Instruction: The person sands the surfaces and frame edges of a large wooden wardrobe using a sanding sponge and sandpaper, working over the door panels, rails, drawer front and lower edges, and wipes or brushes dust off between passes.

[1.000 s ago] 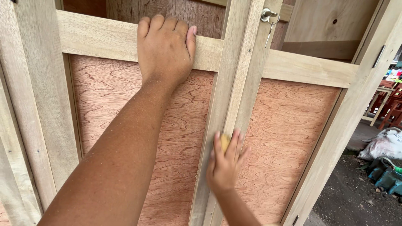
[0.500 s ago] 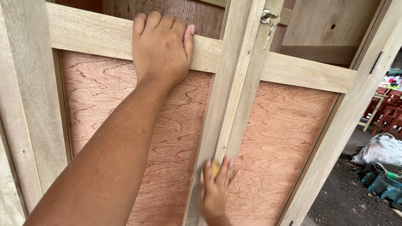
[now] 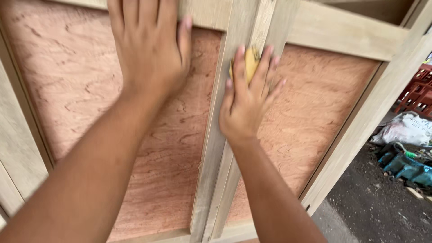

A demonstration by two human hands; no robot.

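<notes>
A wooden cabinet stands before me with two doors of pale frame and reddish plywood panels [image 3: 67, 90]. My left hand [image 3: 150, 45] lies flat, fingers spread, on the left door's top rail and panel. My right hand [image 3: 247, 96] presses a small yellow sanding pad [image 3: 250, 63] against the pale centre stiles [image 3: 234, 135] where the two doors meet. The pad is mostly covered by my fingers.
The cabinet's right side post [image 3: 369, 117] slants down to a dark ground. A white bag [image 3: 407, 128], blue-green items [image 3: 405, 166] and a red crate [image 3: 416, 96] lie at the right.
My right hand with the pad has slid up the centre stile from low down to near the top rail. The view has dropped and moved closer.
</notes>
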